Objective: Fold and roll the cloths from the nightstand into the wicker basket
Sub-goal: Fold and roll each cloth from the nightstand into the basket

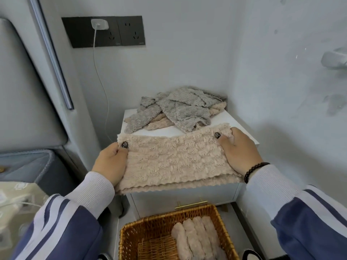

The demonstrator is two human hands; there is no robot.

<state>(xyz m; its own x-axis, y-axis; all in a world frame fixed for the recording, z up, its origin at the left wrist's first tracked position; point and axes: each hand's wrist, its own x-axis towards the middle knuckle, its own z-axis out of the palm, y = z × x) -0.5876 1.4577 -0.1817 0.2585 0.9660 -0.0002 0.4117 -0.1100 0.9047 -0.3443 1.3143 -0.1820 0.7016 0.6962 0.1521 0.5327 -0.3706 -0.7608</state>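
Wicker basket point(131, 239) on the floor, nearest: four rolled cloths point(197, 239) side by side in its right half. Above it, left hand point(110, 162) and right hand point(238, 149) each pinch an end of a folded beige cloth point(172, 160), over the nightstand point(242, 132) front edge. Grey and beige cloths point(180, 109) heaped behind.

No readable text, label, brand or number appears anywhere in this bedside corner. The dark wall socket panel point(103, 31) carries faint pale marks at its lower edges, too small and blurred to make out.
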